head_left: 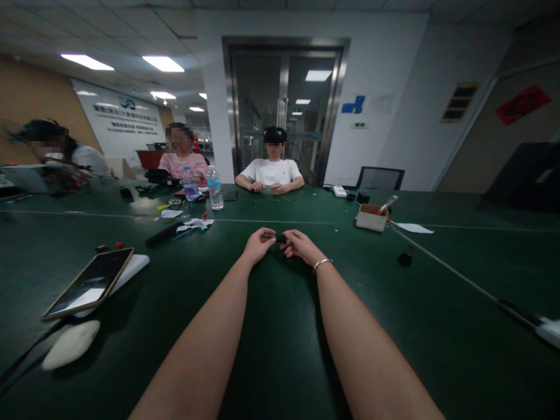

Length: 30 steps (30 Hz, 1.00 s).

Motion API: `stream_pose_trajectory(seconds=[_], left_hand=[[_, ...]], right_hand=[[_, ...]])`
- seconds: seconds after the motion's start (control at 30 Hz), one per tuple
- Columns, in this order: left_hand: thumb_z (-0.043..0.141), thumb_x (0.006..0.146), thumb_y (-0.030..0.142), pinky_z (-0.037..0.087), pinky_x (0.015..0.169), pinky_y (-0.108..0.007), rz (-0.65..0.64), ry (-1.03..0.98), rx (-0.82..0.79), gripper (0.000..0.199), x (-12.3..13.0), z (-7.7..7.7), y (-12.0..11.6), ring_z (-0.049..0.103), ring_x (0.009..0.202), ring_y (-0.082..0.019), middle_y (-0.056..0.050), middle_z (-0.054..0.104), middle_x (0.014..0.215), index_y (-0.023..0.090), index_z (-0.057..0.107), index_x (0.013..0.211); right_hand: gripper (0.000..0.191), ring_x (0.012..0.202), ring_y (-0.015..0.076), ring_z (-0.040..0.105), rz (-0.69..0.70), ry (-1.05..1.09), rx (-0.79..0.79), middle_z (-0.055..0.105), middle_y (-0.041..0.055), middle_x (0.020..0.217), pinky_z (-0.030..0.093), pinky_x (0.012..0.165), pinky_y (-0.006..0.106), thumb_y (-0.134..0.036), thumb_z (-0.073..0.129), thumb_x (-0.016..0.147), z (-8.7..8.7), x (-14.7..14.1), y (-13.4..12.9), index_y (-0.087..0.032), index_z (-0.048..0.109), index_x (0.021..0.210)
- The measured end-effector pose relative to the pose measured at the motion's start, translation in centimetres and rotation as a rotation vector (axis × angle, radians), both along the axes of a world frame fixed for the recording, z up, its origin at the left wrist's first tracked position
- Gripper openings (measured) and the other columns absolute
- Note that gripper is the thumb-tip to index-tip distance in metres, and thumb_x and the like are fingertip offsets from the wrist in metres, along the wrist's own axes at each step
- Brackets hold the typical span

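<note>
A small black object is held between my two hands above the dark green table. My left hand pinches its left end with thumb and fingers. On the other end, the fingers of my right hand are closed, with a silver bangle at that wrist. What exactly the object is cannot be made out at this size. Both forearms rest low over the table.
At left lie a phone on a white item and a pale rounded object. Bottles stand farther back. A small box, a black piece and a cable are at right. Several people sit beyond.
</note>
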<state>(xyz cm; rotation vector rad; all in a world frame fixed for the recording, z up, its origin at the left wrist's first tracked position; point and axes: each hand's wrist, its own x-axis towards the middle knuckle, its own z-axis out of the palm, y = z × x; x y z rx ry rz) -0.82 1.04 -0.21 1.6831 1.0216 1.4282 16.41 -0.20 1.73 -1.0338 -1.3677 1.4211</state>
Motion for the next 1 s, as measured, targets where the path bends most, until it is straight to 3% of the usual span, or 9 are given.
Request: stream_pose_trajectory(seconds=[0.13, 0.3, 0.43, 0.6, 0.7, 0.77, 0.9, 1.0], left_hand=[[0.065, 0.07, 0.016, 0.049, 0.086, -0.037, 0.009, 0.018, -0.012, 0.021, 0.0, 0.06, -0.04, 0.062, 0.084, -0.016, -0.007, 0.065, 0.091, 0.015, 0.063, 0.091], [0.065, 0.07, 0.014, 0.05, 0.084, -0.035, 0.005, 0.012, -0.015, 0.02, 0.07, 0.03, 0.02, 0.063, 0.082, -0.016, -0.007, 0.065, 0.09, 0.014, 0.062, 0.09], [0.066, 0.071, 0.015, 0.05, 0.083, -0.035, 0.006, 0.03, -0.023, 0.02, 0.06, 0.0, 0.07, 0.063, 0.081, -0.015, -0.007, 0.066, 0.091, 0.015, 0.063, 0.09], [0.064, 0.071, 0.013, 0.05, 0.083, -0.034, 0.008, 0.026, -0.003, 0.018, 0.03, -0.06, 0.14, 0.062, 0.083, -0.016, -0.007, 0.066, 0.091, 0.015, 0.063, 0.089], [0.064, 0.071, 0.014, 0.05, 0.083, -0.034, 0.019, 0.035, -0.003, 0.019, -0.03, -0.13, 0.17, 0.062, 0.083, -0.016, -0.007, 0.066, 0.092, 0.015, 0.063, 0.09], [0.064, 0.072, 0.016, 0.05, 0.083, -0.035, 0.021, 0.041, -0.002, 0.019, -0.05, -0.16, 0.19, 0.062, 0.082, -0.016, -0.007, 0.066, 0.092, 0.016, 0.063, 0.091], [0.064, 0.072, 0.015, 0.05, 0.084, -0.035, 0.018, 0.043, -0.002, 0.018, -0.04, -0.19, 0.23, 0.062, 0.083, -0.016, -0.007, 0.066, 0.091, 0.016, 0.063, 0.09], [0.064, 0.072, 0.015, 0.05, 0.083, -0.034, 0.022, 0.035, -0.002, 0.019, -0.03, -0.23, 0.29, 0.062, 0.083, -0.015, -0.007, 0.065, 0.092, 0.015, 0.063, 0.091]], right_hand=[[0.032, 0.048, 0.0056, 0.06, 0.001, 0.046, 0.051, 0.061, 0.0004, 0.086, 0.052, 0.044, 0.017, -0.011, 0.061, 0.077, -0.12, 0.04, 0.09, -0.02, 0.048, 0.105], [0.018, 0.044, 0.0059, 0.058, -0.023, 0.009, 0.009, 0.062, 0.0028, 0.08, 0.051, 0.042, 0.018, -0.02, 0.056, 0.084, -0.1, 0.0, 0.13, -0.017, 0.049, 0.101], [0.03, 0.048, 0.0048, 0.059, -0.002, 0.026, 0.064, 0.062, 0.003, 0.095, 0.052, 0.043, 0.017, -0.013, 0.06, 0.079, -0.01, 0.04, 0.06, -0.021, 0.049, 0.106], [0.021, 0.045, 0.0054, 0.057, -0.026, -0.001, 0.013, 0.062, 0.0038, 0.083, 0.051, 0.041, 0.017, -0.02, 0.055, 0.085, -0.03, 0.07, 0.01, -0.017, 0.049, 0.104], [0.034, 0.047, 0.0038, 0.058, -0.017, 0.018, 0.062, 0.06, 0.0033, 0.094, 0.052, 0.043, 0.017, -0.01, 0.061, 0.076, -0.08, 0.1, 0.04, -0.02, 0.049, 0.106], [0.036, 0.048, 0.0045, 0.059, -0.035, 0.025, 0.058, 0.06, 0.0029, 0.093, 0.053, 0.044, 0.018, -0.012, 0.064, 0.075, -0.11, 0.05, 0.14, -0.02, 0.049, 0.107], [0.02, 0.042, 0.0066, 0.056, -0.031, -0.037, -0.002, 0.061, 0.0026, 0.074, 0.05, 0.038, 0.018, -0.023, 0.056, 0.085, -0.08, -0.11, 0.33, -0.016, 0.05, 0.102], [0.023, 0.042, 0.0053, 0.056, -0.028, -0.001, 0.021, 0.061, 0.0004, 0.078, 0.051, 0.039, 0.018, -0.013, 0.058, 0.081, -0.02, -0.07, 0.29, -0.017, 0.049, 0.102]])
